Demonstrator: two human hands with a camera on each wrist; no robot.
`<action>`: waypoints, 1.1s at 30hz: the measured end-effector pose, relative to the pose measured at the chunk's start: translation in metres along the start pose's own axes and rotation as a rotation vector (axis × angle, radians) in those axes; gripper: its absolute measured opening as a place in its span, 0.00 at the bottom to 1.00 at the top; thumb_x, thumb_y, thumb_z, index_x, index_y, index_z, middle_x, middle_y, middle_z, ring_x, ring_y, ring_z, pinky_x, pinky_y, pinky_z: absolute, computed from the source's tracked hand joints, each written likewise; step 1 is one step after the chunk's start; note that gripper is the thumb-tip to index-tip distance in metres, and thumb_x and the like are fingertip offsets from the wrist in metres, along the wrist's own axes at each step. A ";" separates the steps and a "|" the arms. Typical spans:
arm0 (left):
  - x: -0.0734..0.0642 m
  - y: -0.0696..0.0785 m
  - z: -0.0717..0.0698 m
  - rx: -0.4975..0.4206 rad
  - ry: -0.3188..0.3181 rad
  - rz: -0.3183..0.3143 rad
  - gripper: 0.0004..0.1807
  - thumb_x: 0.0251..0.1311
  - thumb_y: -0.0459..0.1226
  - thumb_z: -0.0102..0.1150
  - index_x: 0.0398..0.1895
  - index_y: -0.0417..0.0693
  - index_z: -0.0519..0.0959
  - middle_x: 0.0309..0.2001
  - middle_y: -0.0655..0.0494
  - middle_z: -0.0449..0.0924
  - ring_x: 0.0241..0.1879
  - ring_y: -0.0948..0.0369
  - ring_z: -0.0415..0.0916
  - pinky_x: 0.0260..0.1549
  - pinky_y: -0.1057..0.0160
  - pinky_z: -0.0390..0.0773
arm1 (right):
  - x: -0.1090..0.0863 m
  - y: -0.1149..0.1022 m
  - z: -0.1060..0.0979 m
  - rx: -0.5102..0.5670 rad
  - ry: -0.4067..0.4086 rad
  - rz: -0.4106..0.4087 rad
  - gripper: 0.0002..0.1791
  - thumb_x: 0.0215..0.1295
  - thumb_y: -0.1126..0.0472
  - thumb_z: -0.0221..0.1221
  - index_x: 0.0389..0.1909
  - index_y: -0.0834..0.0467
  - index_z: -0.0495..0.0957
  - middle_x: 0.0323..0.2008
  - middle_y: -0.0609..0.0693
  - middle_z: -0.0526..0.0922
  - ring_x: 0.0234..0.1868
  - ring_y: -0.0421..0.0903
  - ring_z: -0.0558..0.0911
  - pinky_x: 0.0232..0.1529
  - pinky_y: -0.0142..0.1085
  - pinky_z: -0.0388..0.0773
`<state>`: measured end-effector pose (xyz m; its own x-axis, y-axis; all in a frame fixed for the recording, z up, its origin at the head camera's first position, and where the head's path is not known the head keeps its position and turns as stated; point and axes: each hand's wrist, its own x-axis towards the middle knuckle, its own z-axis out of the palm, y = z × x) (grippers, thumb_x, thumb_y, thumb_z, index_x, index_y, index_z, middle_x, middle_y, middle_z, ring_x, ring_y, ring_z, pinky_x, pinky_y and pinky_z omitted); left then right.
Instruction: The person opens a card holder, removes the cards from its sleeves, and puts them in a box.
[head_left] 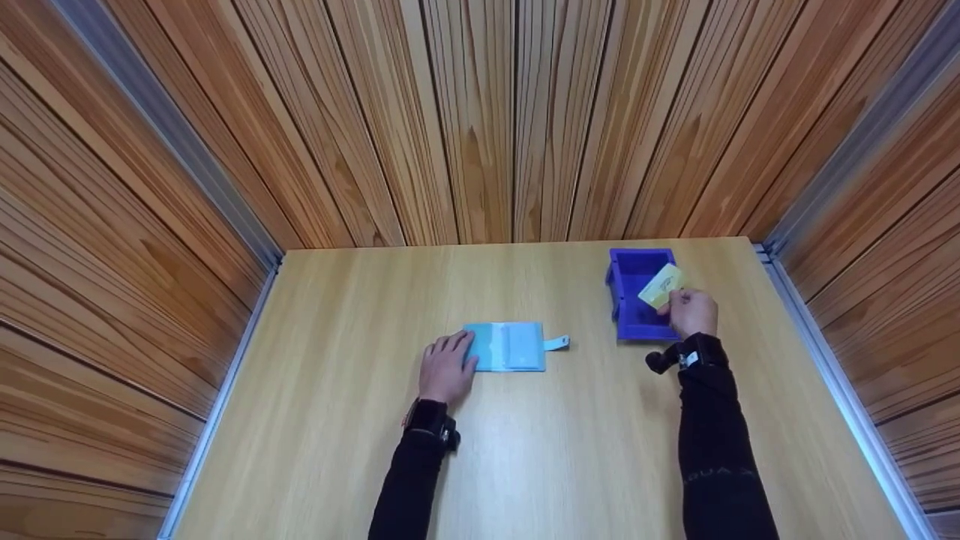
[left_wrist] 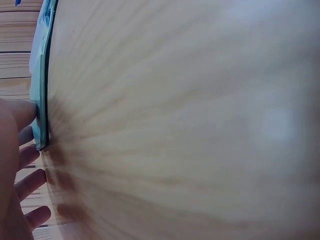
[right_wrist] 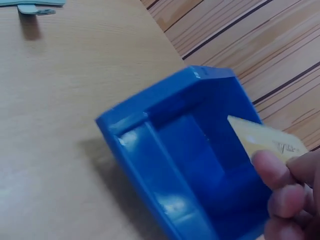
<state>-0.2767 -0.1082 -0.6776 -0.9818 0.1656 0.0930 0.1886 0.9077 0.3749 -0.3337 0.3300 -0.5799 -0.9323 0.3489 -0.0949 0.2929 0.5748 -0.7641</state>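
Note:
A light-blue wallet [head_left: 523,347] lies unfolded on the table, its strap [head_left: 556,343] pointing right. My left hand [head_left: 445,369] rests on the wallet's left edge with fingers extended; in the left wrist view the thumb [left_wrist: 22,114] lies on the cover [left_wrist: 42,100]. Over the blue plastic bin [head_left: 624,281], my right hand [head_left: 691,311] pinches a yellow card [head_left: 661,285] between thumb and fingers. The right wrist view shows the card [right_wrist: 265,137] tilted above the bin's interior, with small dark print near the fingertips.
The wooden table [head_left: 337,420] is bordered by metal rails [head_left: 840,390] and wood-plank walls [head_left: 472,127]. The bin stands near the back right of the table, to the right of the wallet.

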 end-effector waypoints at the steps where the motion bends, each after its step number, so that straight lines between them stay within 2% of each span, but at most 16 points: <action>1: 0.000 0.000 0.000 0.003 0.000 -0.001 0.28 0.77 0.49 0.52 0.76 0.54 0.69 0.74 0.53 0.70 0.72 0.49 0.66 0.72 0.44 0.62 | -0.002 0.001 0.004 -0.007 0.025 -0.001 0.22 0.77 0.58 0.48 0.37 0.68 0.87 0.18 0.43 0.85 0.20 0.38 0.74 0.29 0.32 0.68; 6: -0.003 0.000 0.004 0.010 -0.016 -0.004 0.29 0.77 0.50 0.51 0.77 0.55 0.69 0.75 0.54 0.69 0.73 0.50 0.66 0.72 0.45 0.62 | -0.011 0.009 0.023 -0.024 0.104 0.023 0.22 0.76 0.57 0.52 0.34 0.68 0.88 0.10 0.36 0.79 0.21 0.38 0.73 0.40 0.35 0.67; 11: -0.006 -0.001 0.007 -0.004 -0.004 0.011 0.29 0.77 0.51 0.50 0.77 0.55 0.69 0.75 0.55 0.69 0.72 0.50 0.66 0.72 0.45 0.62 | -0.016 0.019 0.036 0.024 0.133 0.104 0.21 0.75 0.57 0.54 0.32 0.67 0.89 0.05 0.31 0.71 0.21 0.37 0.73 0.45 0.37 0.69; 16: -0.006 0.001 0.003 -0.012 0.008 0.018 0.28 0.76 0.50 0.51 0.76 0.54 0.70 0.74 0.55 0.70 0.72 0.50 0.66 0.71 0.44 0.62 | -0.019 0.020 0.043 0.086 0.138 0.192 0.20 0.74 0.57 0.56 0.30 0.66 0.89 0.04 0.32 0.70 0.20 0.36 0.72 0.52 0.41 0.72; 19: -0.004 0.003 0.001 -0.003 -0.003 0.015 0.29 0.77 0.51 0.50 0.77 0.55 0.68 0.75 0.55 0.69 0.73 0.50 0.65 0.72 0.45 0.61 | -0.018 0.017 0.044 0.081 0.133 0.237 0.20 0.75 0.56 0.56 0.32 0.66 0.90 0.04 0.33 0.70 0.25 0.43 0.79 0.57 0.44 0.73; 22: -0.003 0.004 0.000 -0.008 -0.009 0.008 0.29 0.77 0.51 0.50 0.78 0.56 0.67 0.76 0.55 0.68 0.73 0.50 0.65 0.73 0.45 0.60 | -0.016 0.013 0.044 0.057 0.120 0.266 0.20 0.74 0.55 0.55 0.37 0.66 0.90 0.03 0.32 0.69 0.36 0.55 0.85 0.59 0.46 0.74; 25: -0.003 0.003 0.000 -0.012 -0.010 0.000 0.29 0.77 0.51 0.50 0.78 0.56 0.67 0.76 0.55 0.67 0.74 0.50 0.65 0.73 0.45 0.59 | -0.015 0.010 0.043 0.029 0.110 0.285 0.20 0.73 0.55 0.55 0.36 0.66 0.90 0.03 0.33 0.69 0.47 0.62 0.86 0.59 0.48 0.75; 27: -0.003 0.003 0.000 -0.012 -0.007 -0.003 0.29 0.77 0.51 0.50 0.77 0.56 0.67 0.76 0.55 0.67 0.74 0.50 0.65 0.73 0.45 0.60 | -0.015 0.009 0.044 0.008 0.110 0.298 0.20 0.72 0.56 0.56 0.34 0.67 0.90 0.05 0.36 0.73 0.50 0.64 0.85 0.59 0.48 0.76; 29: -0.003 0.002 -0.001 -0.011 -0.005 -0.005 0.29 0.77 0.51 0.50 0.77 0.56 0.68 0.76 0.55 0.67 0.74 0.50 0.65 0.73 0.45 0.60 | -0.015 0.009 0.045 -0.003 0.119 0.302 0.19 0.70 0.57 0.57 0.35 0.68 0.89 0.10 0.45 0.80 0.52 0.65 0.85 0.58 0.49 0.76; 33: -0.003 0.000 -0.002 -0.013 0.005 -0.002 0.29 0.77 0.51 0.51 0.77 0.55 0.68 0.76 0.54 0.68 0.73 0.50 0.65 0.73 0.44 0.60 | -0.014 0.008 0.049 -0.008 0.133 0.308 0.18 0.68 0.58 0.57 0.40 0.71 0.87 0.28 0.60 0.88 0.54 0.66 0.83 0.57 0.52 0.77</action>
<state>-0.2738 -0.1094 -0.6757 -0.9821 0.1615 0.0970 0.1867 0.9031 0.3867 -0.3287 0.2933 -0.6156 -0.7639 0.6007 -0.2359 0.5587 0.4326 -0.7076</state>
